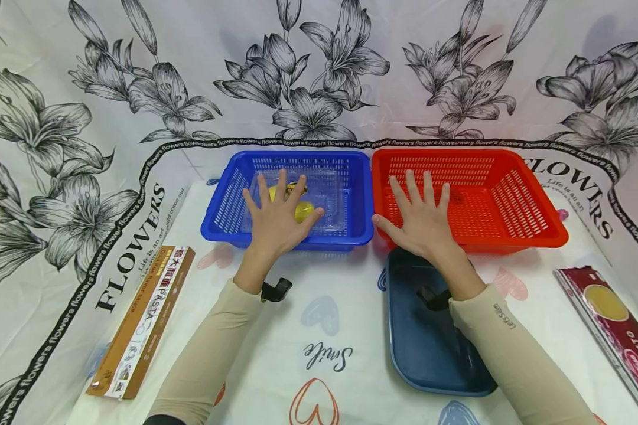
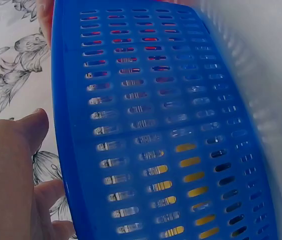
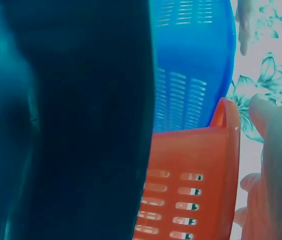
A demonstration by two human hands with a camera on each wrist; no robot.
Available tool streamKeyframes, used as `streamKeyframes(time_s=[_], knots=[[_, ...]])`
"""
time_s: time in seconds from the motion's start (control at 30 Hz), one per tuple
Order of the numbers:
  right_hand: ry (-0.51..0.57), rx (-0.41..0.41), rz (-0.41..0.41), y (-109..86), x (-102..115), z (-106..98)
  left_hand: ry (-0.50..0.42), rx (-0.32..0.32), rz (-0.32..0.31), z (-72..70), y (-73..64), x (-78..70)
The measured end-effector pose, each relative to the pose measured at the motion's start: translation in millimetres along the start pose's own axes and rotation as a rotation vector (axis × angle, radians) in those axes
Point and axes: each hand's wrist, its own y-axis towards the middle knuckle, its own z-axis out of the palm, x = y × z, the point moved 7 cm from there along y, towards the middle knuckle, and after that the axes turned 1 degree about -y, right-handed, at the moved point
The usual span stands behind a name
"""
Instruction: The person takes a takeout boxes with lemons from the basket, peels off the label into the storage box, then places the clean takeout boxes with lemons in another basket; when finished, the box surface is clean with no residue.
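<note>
Currently, the left hand [image 1: 277,221], spread wide, is held over the blue basket's [image 1: 342,240] near edge, the right hand [image 1: 424,221], likewise, over the red basket's [image 1: 516,242] near-left corner.

Partly lost to me
My left hand [image 1: 279,223] partly hides the yellow things [image 1: 303,209] inside the blue basket [image 1: 345,240]; my right sleeve [image 1: 516,348] covers the three-o'clock side of the tray [image 1: 420,348]; at four o'clock, my view's edge cuts the maroon pack [image 1: 608,324].
</note>
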Motion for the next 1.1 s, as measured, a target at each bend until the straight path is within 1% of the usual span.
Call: streamKeyframes(time_s=[0.1, 0.23, 0.4, 0.5, 0.6, 0.7, 0.8, 0.87, 0.97, 1.1], knots=[[0.023, 0.003, -0.007, 0.8, 1.8, -1.5, 0.007, -0.001, -0.002, -1.8, 0.8, 2.1], [0.065, 0.023, -0.021, 3.7, 7.7, -6.9, -0.003, -0.019, -0.013, -7.5, 0.8, 8.7], [0.134, 0.074, -0.044, 10.2, 17.3, -15.4, -0.031, -0.044, -0.023, -16.6, -0.8, 17.3], [0.184, 0.118, -0.072, 15.7, 26.4, -21.4, -0.065, -0.071, -0.034, -22.5, -2.6, 23.9], [0.233, 0.175, -0.107, 22.6, 38.2, -27.4, -0.122, -0.130, -0.043, -30.3, -5.7, 32.7], [0.264, 0.226, -0.145, 32.4, 50.6, -30.9, -0.203, -0.207, -0.064, -41.0, -11.3, 44.9], [0.298, 0.275, -0.174, 43.2, 60.7, -30.6, -0.297, -0.301, -0.102, -48.6, -20.6, 62.1], [0.329, 0.304, -0.191, 49.9, 66.6, -29.7, -0.353, -0.365, -0.145, -51.2, -29.4, 76.2], [0.383, 0.333, -0.206, 58.8, 74.9, -29.7, -0.423, -0.451, -0.224, -49.9, -44.8, 97.1], [0.416, 0.353, -0.215, 71.3, 84.2, -28.0, -0.494, -0.525, -0.340, -38.0, -66.8, 120.8]])
